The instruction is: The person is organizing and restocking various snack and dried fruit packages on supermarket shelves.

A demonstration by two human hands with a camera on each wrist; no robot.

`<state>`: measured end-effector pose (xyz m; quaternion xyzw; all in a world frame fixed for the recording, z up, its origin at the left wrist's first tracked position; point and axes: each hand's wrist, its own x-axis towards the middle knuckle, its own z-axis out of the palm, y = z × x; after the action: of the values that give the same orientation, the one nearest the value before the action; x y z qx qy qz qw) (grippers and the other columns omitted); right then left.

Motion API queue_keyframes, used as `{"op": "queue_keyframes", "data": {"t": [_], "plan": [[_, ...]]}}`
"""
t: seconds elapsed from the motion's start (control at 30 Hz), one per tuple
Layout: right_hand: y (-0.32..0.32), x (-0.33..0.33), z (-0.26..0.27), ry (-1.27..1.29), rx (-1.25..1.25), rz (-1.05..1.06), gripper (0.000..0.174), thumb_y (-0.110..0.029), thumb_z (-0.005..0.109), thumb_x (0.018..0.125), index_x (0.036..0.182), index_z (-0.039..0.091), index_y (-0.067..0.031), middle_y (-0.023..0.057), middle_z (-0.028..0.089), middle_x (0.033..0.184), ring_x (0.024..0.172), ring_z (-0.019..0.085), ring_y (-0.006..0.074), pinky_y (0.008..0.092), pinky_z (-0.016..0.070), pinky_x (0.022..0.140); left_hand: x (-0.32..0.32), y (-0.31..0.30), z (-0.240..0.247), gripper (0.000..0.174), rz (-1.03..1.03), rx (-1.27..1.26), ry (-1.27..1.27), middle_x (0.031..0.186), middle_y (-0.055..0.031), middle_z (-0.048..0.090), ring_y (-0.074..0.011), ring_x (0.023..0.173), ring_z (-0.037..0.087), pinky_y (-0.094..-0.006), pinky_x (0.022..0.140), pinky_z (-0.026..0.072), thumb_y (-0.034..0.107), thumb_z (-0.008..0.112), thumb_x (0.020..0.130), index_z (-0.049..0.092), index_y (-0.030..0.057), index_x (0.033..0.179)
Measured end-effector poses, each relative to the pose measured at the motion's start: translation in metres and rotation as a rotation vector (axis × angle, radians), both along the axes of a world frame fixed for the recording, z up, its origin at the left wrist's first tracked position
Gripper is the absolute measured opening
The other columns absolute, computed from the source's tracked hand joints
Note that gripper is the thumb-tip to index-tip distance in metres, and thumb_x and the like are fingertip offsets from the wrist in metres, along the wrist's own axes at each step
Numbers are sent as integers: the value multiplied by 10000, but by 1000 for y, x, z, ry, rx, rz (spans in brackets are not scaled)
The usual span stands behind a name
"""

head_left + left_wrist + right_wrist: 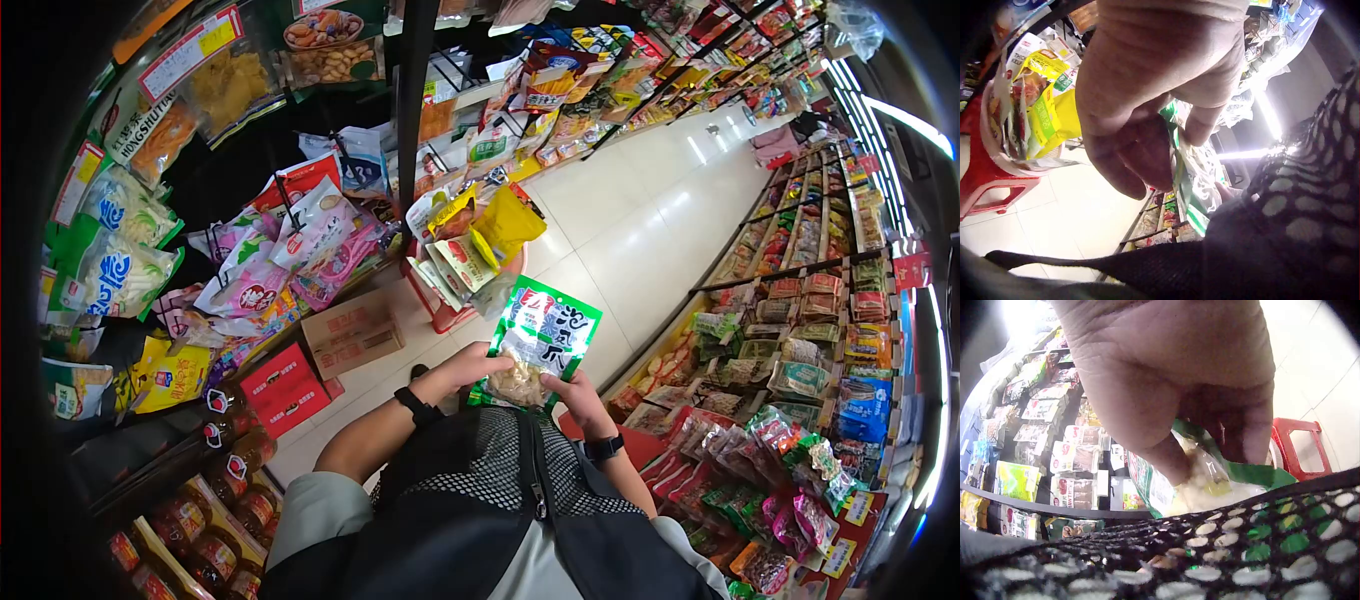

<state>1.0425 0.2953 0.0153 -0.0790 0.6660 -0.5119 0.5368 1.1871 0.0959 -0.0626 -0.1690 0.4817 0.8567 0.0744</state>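
Observation:
In front of the chest, both hands hold a green-edged snack bag (pixel 552 330) with large dark lettering and pale, lumpy food showing through its lower window. My left hand (pixel 470 366) grips its left edge, thumb on the front. On the opposite edge my right hand (pixel 582 402) pinches the bag near the bottom corner, its thumb also on the front. In the left wrist view the left hand (pixel 1154 81) has its fingers behind the bag (pixel 1200 181). The right wrist view shows the right hand (pixel 1179 381) with thumb and fingers on either side of the bag (pixel 1210 481).
Beyond the bag, a tub (pixel 991 134) full of snack packs, among them a yellow pack (pixel 512 225), stands on a red stool (pixel 1013 197). Cardboard boxes (pixel 352 335) sit on the tiled floor at left. Stocked shelves (pixel 800 330) line the right; hanging bags (pixel 320 230) line the left.

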Motion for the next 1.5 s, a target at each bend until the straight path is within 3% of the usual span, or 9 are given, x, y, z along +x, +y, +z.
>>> {"op": "queue_keyframes", "data": {"t": [0.33, 0.43, 0.57, 0.73, 0.83, 0.97, 1.03, 1.13, 1.5], "plan": [[-18, -42, -5, 105, -104, 43, 294, -87, 690, 902, 1187, 664, -22, 38, 696, 1117, 999, 623, 138, 310, 478, 901, -34, -17, 19, 363, 52, -36, -36, 1230, -60, 646, -147, 1116, 596, -308, 983, 458, 169, 622, 950, 608, -10, 1265], [-30, -73, -8, 84, -157, 83, 283, -87, 689, 903, 1179, 669, -28, 31, 697, 1112, 994, 625, 139, 308, 478, 902, -55, -20, 19, 365, 126, -160, -10, 1135, -71, 684, -138, 989, 636, -305, 896, 501, 220, 650, 933, 645, -28, 1201], [-43, -128, -24, 50, -206, 104, 276, -91, 685, 903, 1170, 670, -22, 33, 700, 1095, 988, 628, 138, 305, 491, 882, -97, -18, 25, 371, 266, -138, -42, 1132, -76, 693, -134, 1002, 634, -306, 901, 494, 256, 660, 929, 665, -15, 1182], [-45, -219, -6, 17, -166, 169, 268, -109, 670, 908, 1158, 669, -12, 46, 704, 1072, 963, 634, 136, 298, 498, 866, -177, -5, 37, 345, 389, -262, -78, 1136, -59, 679, -127, 1018, 624, -309, 896, 500, 250, 646, 954, 651, -5, 1186], [-36, -279, -1, 73, -213, 179, 264, -125, 663, 902, 1136, 672, -4, 50, 707, 1053, 937, 638, 133, 291, 503, 852, -240, 13, 58, 327, 427, -102, -26, 1148, -46, 673, -124, 1007, 626, -308, 891, 507, 186, 639, 963, 622, -8, 1225], [-9, -354, -4, 121, -255, 133, 276, -109, 666, 882, 1126, 669, 20, 60, 709, 1054, 933, 642, 135, 291, 507, 844, -321, 33, 45, 348, 421, -315, -6, 1097, -50, 688, -122, 973, 628, -299, 880, 508, 245, 646, 960, 633, -3, 1204], [7, -382, -1, 108, -252, 58, 278, -103, 669, 875, 1120, 668, 28, 60, 709, 1051, 931, 644, 137, 293, 508, 844, -357, 45, 86, 357, 331, -390, -104, 1083, -52, 696, -122, 965, 635, -292, 867, 509, 278, 646, 960, 643, -1, 1183], [31, -413, -3, 100, -255, -31, 289, -82, 677, 865, 1136, 667, 18, 67, 708, 1067, 944, 649, 152, 299, 504, 862, -397, 58, 63, 338, 276, -462, -49, 1003, -47, 713, -106, 890, 645, -282, 806, 520, 283, 646, 965, 668, -22, 1107], [68, -526, -3, 28, -271, -226, 304, -110, 656, 928, 1206, 624, 8, 57, 682, 1133, 1003, 632, 150, 316, 494, 889, -547, 63, 73, 353, 173, -270, 14, 1078, -41, 680, -111, 970, 622, -294, 874, 508, 277, 619, 984, 642, -4, 1197]]}}
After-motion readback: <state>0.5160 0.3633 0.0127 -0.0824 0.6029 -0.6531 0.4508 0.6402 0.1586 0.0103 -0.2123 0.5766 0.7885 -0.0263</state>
